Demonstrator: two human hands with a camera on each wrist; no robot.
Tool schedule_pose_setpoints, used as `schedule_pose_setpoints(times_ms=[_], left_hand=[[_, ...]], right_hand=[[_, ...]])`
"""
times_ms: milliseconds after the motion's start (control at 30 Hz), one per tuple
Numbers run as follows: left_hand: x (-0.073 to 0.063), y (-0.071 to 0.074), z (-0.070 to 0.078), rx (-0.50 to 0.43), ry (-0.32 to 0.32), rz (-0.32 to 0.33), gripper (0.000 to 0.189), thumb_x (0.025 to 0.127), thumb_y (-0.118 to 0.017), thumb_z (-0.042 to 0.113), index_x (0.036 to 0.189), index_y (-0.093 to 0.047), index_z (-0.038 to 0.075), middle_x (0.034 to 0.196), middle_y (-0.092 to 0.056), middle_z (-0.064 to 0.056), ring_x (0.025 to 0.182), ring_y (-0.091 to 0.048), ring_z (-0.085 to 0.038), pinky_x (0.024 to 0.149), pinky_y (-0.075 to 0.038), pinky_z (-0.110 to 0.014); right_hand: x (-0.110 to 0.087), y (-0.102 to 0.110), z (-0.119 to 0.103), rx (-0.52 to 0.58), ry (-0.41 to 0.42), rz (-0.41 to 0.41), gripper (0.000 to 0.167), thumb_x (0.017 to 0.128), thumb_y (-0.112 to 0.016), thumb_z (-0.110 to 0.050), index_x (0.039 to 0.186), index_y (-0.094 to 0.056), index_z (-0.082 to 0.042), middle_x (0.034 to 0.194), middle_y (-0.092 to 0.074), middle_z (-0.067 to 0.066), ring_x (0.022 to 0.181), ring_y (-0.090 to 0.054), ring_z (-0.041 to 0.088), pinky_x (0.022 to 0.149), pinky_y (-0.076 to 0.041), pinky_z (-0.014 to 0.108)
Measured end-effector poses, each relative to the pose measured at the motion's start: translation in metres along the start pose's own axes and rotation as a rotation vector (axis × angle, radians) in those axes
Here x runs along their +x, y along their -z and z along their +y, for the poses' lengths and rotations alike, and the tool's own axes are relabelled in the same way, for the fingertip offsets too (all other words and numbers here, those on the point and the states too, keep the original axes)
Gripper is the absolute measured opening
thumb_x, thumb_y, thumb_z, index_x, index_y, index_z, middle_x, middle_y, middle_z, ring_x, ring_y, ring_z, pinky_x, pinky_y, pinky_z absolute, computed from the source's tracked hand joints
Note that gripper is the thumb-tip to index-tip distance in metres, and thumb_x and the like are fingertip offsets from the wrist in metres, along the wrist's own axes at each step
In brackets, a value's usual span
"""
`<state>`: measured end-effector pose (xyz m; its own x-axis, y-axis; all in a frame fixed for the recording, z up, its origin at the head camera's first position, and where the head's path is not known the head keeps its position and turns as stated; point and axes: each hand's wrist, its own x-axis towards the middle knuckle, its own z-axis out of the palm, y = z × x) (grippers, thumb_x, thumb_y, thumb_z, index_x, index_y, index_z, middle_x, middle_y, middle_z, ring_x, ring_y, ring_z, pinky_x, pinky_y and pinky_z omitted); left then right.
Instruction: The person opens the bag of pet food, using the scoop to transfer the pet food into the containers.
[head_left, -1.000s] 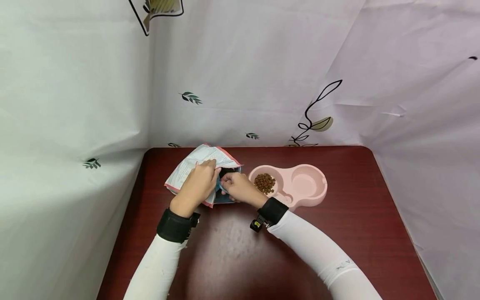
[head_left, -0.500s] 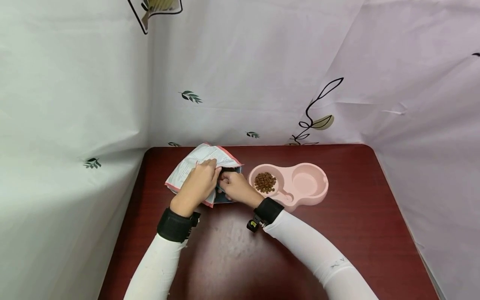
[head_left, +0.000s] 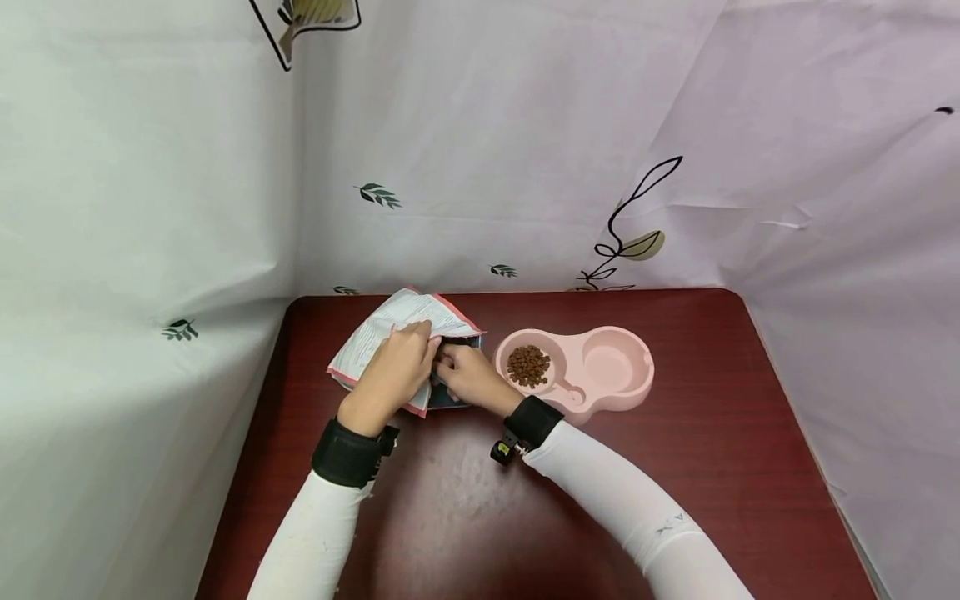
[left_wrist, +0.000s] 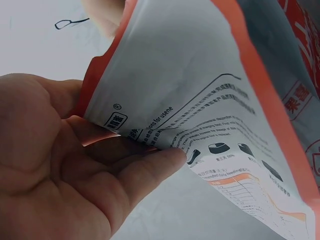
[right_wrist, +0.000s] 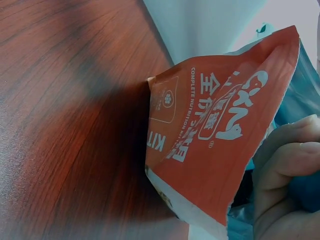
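Note:
A white and orange-red kibble bag (head_left: 378, 337) lies at the table's far left, its mouth facing right. My left hand (head_left: 401, 362) grips the edge of the bag's mouth; in the left wrist view, the thumb and fingers (left_wrist: 155, 172) pinch the printed panel. My right hand (head_left: 472, 375) is at the mouth, its fingertips partly hidden inside. In the right wrist view those fingers (right_wrist: 285, 155) curl round a blue object (right_wrist: 306, 192), mostly covered, so its kind does not show. Right of the bag stands a pink double pet bowl (head_left: 576, 354), with brown kibble (head_left: 528, 367) in its left basin.
Everything stands on a dark red wooden table (head_left: 675, 467). A pale patterned curtain (head_left: 480, 150) hangs behind the table's back edge and along both sides. The bowl is just behind my right wrist.
My right hand has shifted slightly left and deeper into the bag's mouth, hiding the blue object that showed between the hands earlier. The left hand keeps its grip on the bag; the bowl has stayed put.

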<state>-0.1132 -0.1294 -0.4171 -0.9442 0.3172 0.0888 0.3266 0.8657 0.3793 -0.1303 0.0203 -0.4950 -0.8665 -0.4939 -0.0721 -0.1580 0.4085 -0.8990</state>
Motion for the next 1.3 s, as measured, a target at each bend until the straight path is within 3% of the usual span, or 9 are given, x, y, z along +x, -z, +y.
schedule_pose_setpoints(times_ms=[300, 433, 600, 900, 1300], left_hand=[[0.0, 0.0, -0.002, -0.013, 0.007, 0.001, 0.029, 0.108, -0.053, 0.018, 0.116, -0.065, -0.007, 0.113, -0.071, -0.025, 0.109, -0.069, -0.04, 0.101, -0.049, -0.062], [0.0, 0.001, -0.003, -0.013, 0.014, 0.008, 0.027, 0.108, -0.053, 0.018, 0.113, -0.065, -0.006, 0.111, -0.071, -0.024, 0.107, -0.07, -0.04, 0.101, -0.049, -0.062], [0.001, 0.002, -0.003, -0.028, 0.018, 0.002, 0.029, 0.108, -0.053, 0.018, 0.116, -0.065, -0.007, 0.113, -0.07, -0.024, 0.108, -0.07, -0.04, 0.103, -0.048, -0.062], [-0.001, 0.002, -0.004, -0.041, 0.026, -0.002, 0.035, 0.108, -0.054, 0.019, 0.127, -0.063, -0.009, 0.124, -0.068, -0.025, 0.117, -0.067, -0.039, 0.107, -0.046, -0.062], [-0.001, 0.007, -0.004, -0.046, 0.037, -0.022, 0.037, 0.107, -0.056, 0.019, 0.131, -0.061, -0.01, 0.126, -0.068, -0.026, 0.119, -0.066, -0.039, 0.105, -0.049, -0.058]], right_hand=[[-0.007, 0.0, 0.007, 0.057, 0.057, -0.023, 0.016, 0.107, -0.054, -0.017, 0.105, -0.067, -0.008, 0.07, -0.064, 0.002, 0.045, -0.053, 0.01, 0.048, -0.044, 0.025], [-0.012, 0.002, 0.009, 0.133, 0.034, -0.047, 0.02, 0.108, -0.054, -0.018, 0.118, -0.066, -0.006, 0.085, -0.07, 0.004, 0.047, -0.052, 0.012, 0.05, -0.047, 0.027], [-0.019, 0.006, 0.013, 0.197, -0.01, -0.06, 0.025, 0.109, -0.053, -0.018, 0.126, -0.062, -0.003, 0.089, -0.071, 0.008, 0.049, -0.052, 0.011, 0.051, -0.049, 0.027], [-0.032, 0.017, 0.024, 0.286, -0.046, -0.065, 0.026, 0.108, -0.052, -0.011, 0.129, -0.06, 0.004, 0.09, -0.07, 0.015, 0.049, -0.049, 0.01, 0.048, -0.046, 0.025], [-0.056, 0.031, 0.043, 0.29, 0.012, -0.059, 0.027, 0.109, -0.05, -0.01, 0.128, -0.06, 0.007, 0.091, -0.07, 0.026, 0.048, -0.049, 0.009, 0.048, -0.045, 0.025]])
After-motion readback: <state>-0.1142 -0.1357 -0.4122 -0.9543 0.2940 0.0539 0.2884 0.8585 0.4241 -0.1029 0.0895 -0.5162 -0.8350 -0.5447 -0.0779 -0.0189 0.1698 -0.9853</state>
